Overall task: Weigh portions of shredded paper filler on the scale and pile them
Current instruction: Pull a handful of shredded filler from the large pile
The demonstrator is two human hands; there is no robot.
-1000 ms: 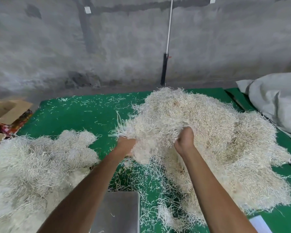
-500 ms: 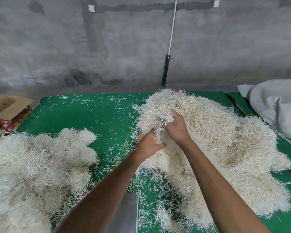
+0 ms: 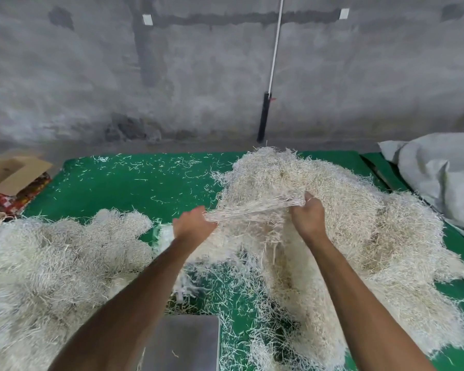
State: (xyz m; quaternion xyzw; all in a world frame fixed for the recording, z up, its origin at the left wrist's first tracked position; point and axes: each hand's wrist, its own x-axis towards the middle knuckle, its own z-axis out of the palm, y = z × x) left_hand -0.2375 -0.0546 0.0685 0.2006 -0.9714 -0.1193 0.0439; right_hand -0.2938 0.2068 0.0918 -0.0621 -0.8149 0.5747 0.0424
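Green mat [image 3: 145, 188], left hand [image 3: 192, 226] and right hand [image 3: 307, 216] each gripping one stretched paper tuft [image 3: 252, 210].

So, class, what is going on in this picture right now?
A person is pulling a portion of shredded paper off the big heap on the green mat. The left hand and right hand each grip an end of a stretched clump, tearing it free. The scale in front of the person holds only a stray shred or two. Another pile lies to the left.
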